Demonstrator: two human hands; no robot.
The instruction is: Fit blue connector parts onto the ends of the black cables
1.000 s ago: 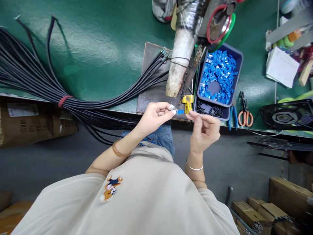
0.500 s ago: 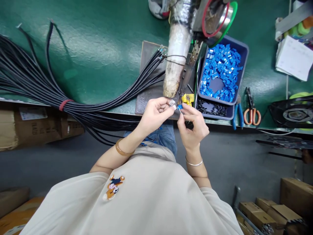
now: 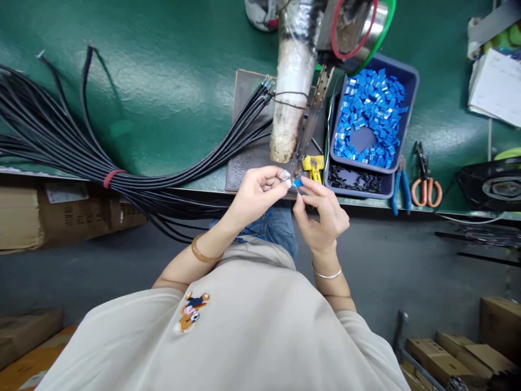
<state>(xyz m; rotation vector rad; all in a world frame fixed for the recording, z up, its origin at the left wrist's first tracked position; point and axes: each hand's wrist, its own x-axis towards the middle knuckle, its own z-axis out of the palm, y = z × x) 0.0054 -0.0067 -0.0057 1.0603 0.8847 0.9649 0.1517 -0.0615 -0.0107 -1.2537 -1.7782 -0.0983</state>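
Note:
My left hand is closed in a pinch on a small whitish, shiny piece, possibly a connector; its far side is hidden by the fingers. Close to it, my right hand pinches a thin pale wire between thumb and fingers. At the right fingertips sits a small blue clip, touching or very near the index finger. Both hands work together at the bench's front edge, just below the tip of a wrapped white tube. A yellow tool lies behind the right hand.
Black cables, tied with a red band, run across the left of the green bench. Right of centre stand a bin of blue clips and a tray of black parts. Blue-handled pliers and orange-handled cutters lie beside them.
My view has shifted slightly. Both hands stay pinched close together, with the fingers of my right hand making a small adjustment at the wire and blue clip.

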